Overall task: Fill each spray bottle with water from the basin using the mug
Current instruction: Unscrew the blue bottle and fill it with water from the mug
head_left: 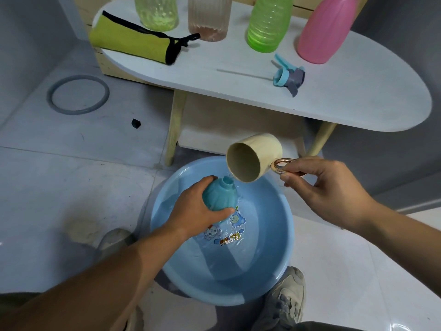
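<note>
Teal spray bottle, uncapped, sits mid-frame over the blue basin, gripped round its body by the left hand, while the right hand fingers pinch the handle of the tipped cream mug just above its mouth.

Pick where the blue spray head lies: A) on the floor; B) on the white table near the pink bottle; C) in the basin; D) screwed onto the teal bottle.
B: the spray head lies detached on the white table, beside the pink bottle.
</note>
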